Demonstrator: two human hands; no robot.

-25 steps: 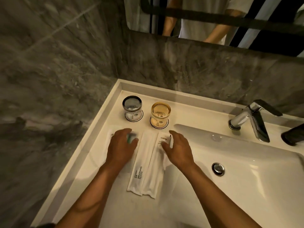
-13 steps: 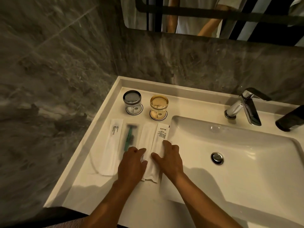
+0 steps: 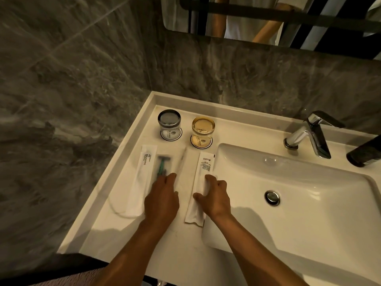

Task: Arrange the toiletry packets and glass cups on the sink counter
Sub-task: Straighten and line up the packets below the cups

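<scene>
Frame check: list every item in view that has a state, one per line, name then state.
Grey glass cup: upside down on a coaster.
Amber glass cup: upside down on a coaster.
BRUSHING TEETH packet: sealed, flat on the counter.
Razor packet: flat, under the left hand.
Blurred packet: state unclear.
Right packet: flat, pressed by the right hand.
Faucet: no water running.
Drain plug: basin dry; open or shut unclear.

A: Hands?
B: Left hand (image 3: 161,200) flat on the razor packet (image 3: 164,166), right hand (image 3: 214,196) flat on the rightmost white packet (image 3: 201,182).
A: Other items?
B: "Brushing teeth" packet (image 3: 142,176) far left; one blurred packet (image 3: 181,159) between. Grey glass cup (image 3: 169,124) and amber glass cup (image 3: 203,130) on coasters behind, on the counter (image 3: 123,230).
</scene>
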